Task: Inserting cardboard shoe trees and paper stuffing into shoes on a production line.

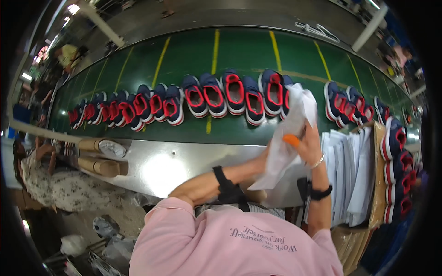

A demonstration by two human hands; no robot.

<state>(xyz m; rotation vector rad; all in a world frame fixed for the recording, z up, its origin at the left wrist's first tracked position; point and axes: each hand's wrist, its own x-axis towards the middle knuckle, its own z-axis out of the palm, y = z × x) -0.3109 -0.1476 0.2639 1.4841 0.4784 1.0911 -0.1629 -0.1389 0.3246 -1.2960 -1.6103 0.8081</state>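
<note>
My right hand (311, 146), with an orange cover on its thumb, is closed on a crumpled sheet of thin white paper (291, 124) above the table's edge. The paper hangs down toward my left forearm (241, 175) and hides my left hand, so its fingers do not show. Beyond the paper, navy slip-on shoes (212, 95) with red linings and white soles stand in a long row on the green conveyor belt (193, 46). The upper end of the sheet overlaps one shoe. Both forearms wear black straps.
A carton (378, 170) of upright white sheets (338, 170) stands at my right, with more shoes (395, 177) stacked beside it. Brown paper rolls (99, 166) lie on the metal table (198, 154) at left. A person in patterned clothing (60, 177) is at far left.
</note>
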